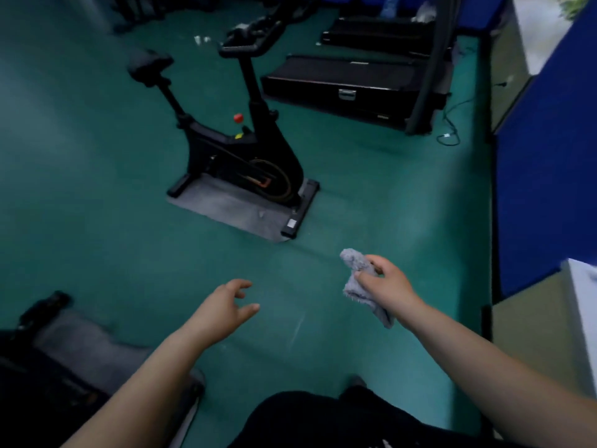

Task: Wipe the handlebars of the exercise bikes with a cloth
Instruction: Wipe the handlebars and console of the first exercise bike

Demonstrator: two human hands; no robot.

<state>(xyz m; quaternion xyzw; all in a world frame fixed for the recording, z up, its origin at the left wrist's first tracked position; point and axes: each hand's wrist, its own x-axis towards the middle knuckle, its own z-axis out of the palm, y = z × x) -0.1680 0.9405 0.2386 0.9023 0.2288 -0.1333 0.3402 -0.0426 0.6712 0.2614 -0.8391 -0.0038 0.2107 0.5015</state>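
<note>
No wiping is under way: the grey cloth [358,279] is pinched, bunched, in the right hand [389,286] well short of the exercise bike [245,150], while the left hand [226,310] is held loosely spread and empty. The bike stands on a grey mat [232,208] on the green floor [97,221], its long axis seen running from seat [148,64] at left to handlebars [240,48] at right, so the handlebars appear untouched and remain to be reached.

cloth [361,286] – partly hidden by fingers [363,277] | handlebars [239,48] – blurred
</note>
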